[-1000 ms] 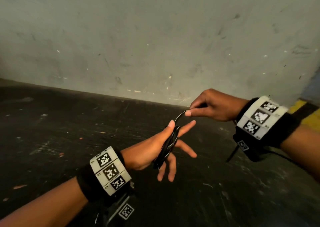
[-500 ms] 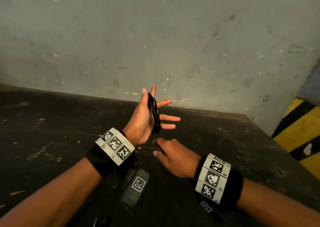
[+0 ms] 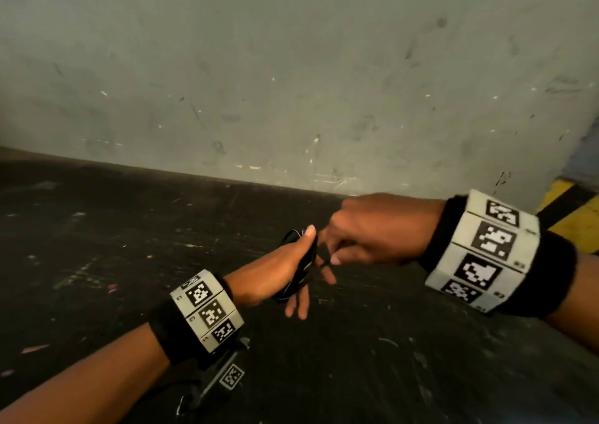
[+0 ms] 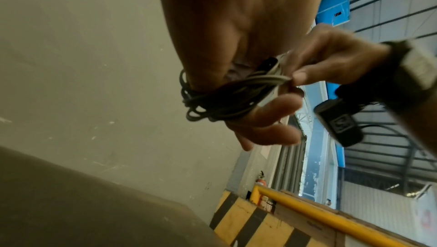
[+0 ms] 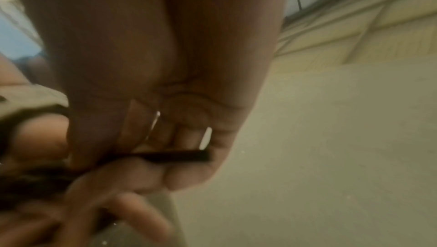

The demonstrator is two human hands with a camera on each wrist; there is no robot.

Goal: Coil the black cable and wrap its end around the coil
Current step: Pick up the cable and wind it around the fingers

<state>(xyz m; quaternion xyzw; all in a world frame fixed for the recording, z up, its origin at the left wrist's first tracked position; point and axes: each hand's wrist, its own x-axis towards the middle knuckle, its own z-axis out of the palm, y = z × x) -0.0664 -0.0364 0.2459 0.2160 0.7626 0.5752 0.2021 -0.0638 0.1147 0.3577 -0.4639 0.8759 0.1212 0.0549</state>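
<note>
Black cable point(image 4: 212, 101), grey wall point(image 3: 291, 67), dark surface point(image 3: 97, 245), yellow-black striped barrier point(image 3: 573, 209).

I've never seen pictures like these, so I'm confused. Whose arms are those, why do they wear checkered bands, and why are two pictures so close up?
Those are a person's two bare hands, not a machine. The big picture comes from a camera on the person's head, looking down. The two close-up ones come from small cameras strapped to each wrist, near the patterned wristbands. The left hand has a black cable wound in loops around it, with its fingers spread. The right hand pinches the cable's loose end right beside the loops. Below the hands is a dark scuffed surface against a grey wall. The right wrist picture is blurry.
</note>
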